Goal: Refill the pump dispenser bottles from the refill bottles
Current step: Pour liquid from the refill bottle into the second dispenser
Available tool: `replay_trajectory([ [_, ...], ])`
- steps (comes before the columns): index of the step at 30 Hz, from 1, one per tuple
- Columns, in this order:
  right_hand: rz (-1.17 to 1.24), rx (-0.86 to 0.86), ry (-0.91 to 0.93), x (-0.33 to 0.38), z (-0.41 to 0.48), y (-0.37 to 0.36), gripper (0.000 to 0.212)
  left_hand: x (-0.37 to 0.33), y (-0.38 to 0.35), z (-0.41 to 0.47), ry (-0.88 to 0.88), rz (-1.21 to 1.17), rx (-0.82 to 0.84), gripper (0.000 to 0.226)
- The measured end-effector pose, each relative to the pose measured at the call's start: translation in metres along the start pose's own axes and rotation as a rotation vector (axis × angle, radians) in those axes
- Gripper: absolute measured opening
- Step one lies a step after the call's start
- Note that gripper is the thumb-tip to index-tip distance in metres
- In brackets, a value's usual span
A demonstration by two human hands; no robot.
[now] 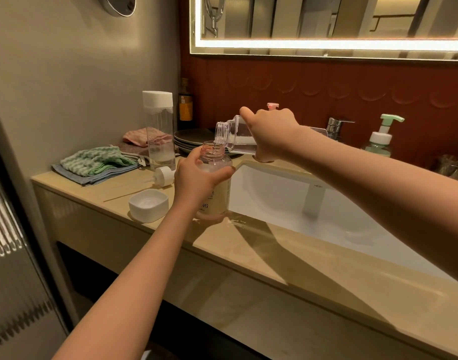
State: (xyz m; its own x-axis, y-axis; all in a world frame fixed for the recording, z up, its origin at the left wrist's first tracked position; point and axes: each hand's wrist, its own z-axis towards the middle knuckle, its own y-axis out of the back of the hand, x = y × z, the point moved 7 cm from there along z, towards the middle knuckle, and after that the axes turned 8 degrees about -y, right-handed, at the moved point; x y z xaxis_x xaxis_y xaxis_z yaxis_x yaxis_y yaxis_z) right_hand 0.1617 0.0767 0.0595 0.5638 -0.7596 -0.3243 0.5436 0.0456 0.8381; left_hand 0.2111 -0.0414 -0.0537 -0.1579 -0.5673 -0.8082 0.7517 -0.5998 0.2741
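My left hand (196, 175) grips an uncapped pink-tinted dispenser bottle (214, 188) standing on the counter beside the sink. My right hand (272, 133) holds a clear refill bottle (230, 135) tipped on its side, its mouth just over the dispenser's opening, with clear liquid running in. The dispenser's white pump head (163, 175) lies on the counter to the left. A white square cap (148, 204) rests upside down near the front edge. A second tall clear refill bottle (159, 131) with a white cap stands behind. A green pump dispenser (381, 137) stands by the tap.
Folded cloths (98, 162) lie at the counter's left end, with stacked grey plates (194, 140) and a dark amber bottle (185, 105) behind. A white sink basin (287, 201) with a chrome tap (337, 126) fills the right. A pink pump top (272, 106) shows behind my right hand.
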Motion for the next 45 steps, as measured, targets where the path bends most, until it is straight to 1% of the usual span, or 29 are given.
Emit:
replay_trajectory([
  [13, -0.013, 0.006, -0.007, -0.0009, 0.0013, -0.0004, 0.068, -0.0011, 0.001, -0.0003, 0.01, 0.01, -0.008, 0.079],
  [34, -0.013, -0.009, -0.002, 0.0012, 0.0007, 0.0015, 0.064, 0.0016, -0.0006, 0.0018, -0.004, -0.014, -0.005, 0.078],
  [42, 0.001, -0.008, 0.006, 0.0019, 0.0, 0.0007, 0.067, 0.0016, 0.0, 0.0013, -0.002, -0.008, -0.008, 0.079],
  [45, -0.006, 0.004, 0.01, 0.002, -0.0002, 0.0004, 0.064, 0.002, 0.0001, 0.0016, 0.003, -0.008, -0.01, 0.08],
])
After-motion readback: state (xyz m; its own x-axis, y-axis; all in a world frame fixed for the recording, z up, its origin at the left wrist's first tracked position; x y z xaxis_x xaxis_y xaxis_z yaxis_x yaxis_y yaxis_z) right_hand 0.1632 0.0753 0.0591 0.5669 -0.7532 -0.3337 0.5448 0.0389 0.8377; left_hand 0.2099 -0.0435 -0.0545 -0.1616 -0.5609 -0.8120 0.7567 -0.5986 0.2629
